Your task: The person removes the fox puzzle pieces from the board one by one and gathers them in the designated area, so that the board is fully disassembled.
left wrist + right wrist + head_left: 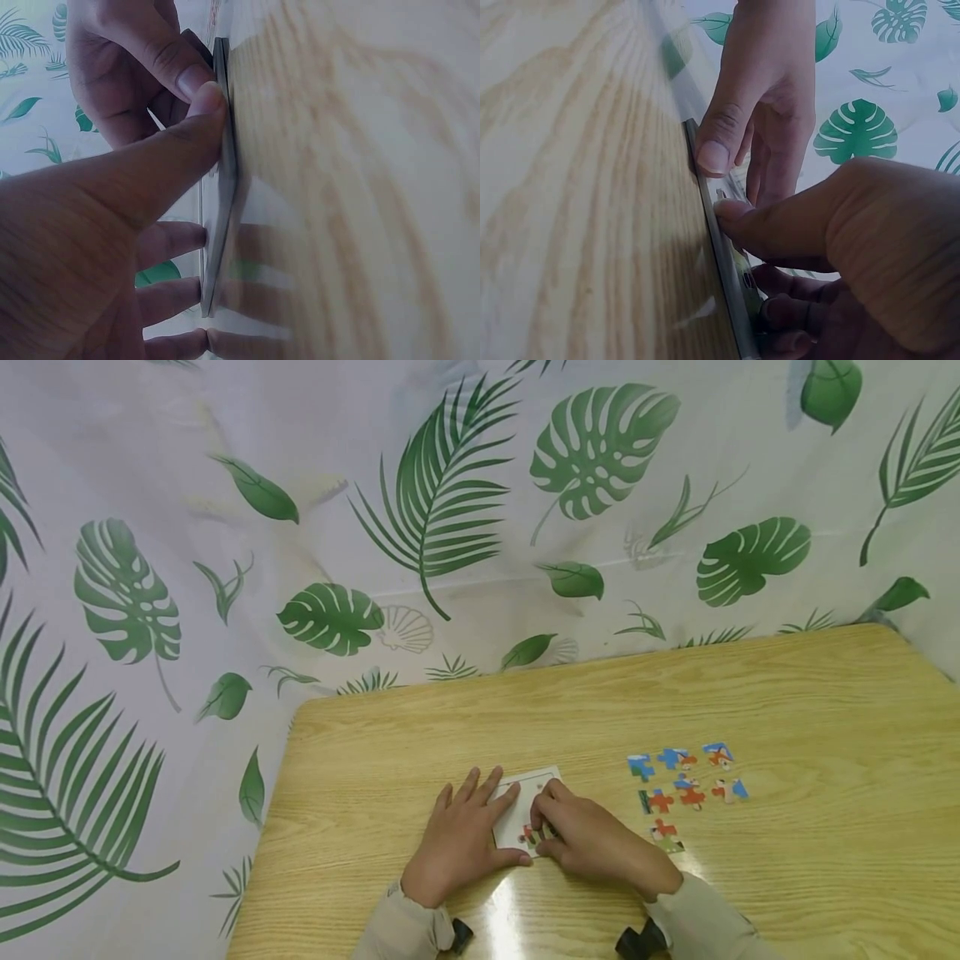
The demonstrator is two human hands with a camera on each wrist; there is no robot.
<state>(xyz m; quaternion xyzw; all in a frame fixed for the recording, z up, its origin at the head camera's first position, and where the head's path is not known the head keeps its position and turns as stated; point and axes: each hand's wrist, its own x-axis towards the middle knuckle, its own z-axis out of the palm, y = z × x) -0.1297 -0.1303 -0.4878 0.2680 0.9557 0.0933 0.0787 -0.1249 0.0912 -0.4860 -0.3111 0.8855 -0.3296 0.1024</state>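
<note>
A thin white puzzle board (517, 810) lies flat on the wooden table, seen nearly edge-on in both wrist views. My left hand (461, 835) rests over its left side with fingers spread and straight, the thumb (206, 105) against the near edge. Curled over the board's right side, my right hand (581, 831) has its fingertips and thumb on a jigsaw piece in the near right part, mostly hidden beneath them. A red and green jigsaw piece (528, 836) shows on the board just left of these fingers.
Several loose jigsaw pieces (691, 795) in blue, red and green lie in rough rows on the table (825, 760), right of the board. A white cloth (480, 635) with green leaf prints hangs behind and left of the table. Dark wrist cameras (641, 939) sit below both sleeves.
</note>
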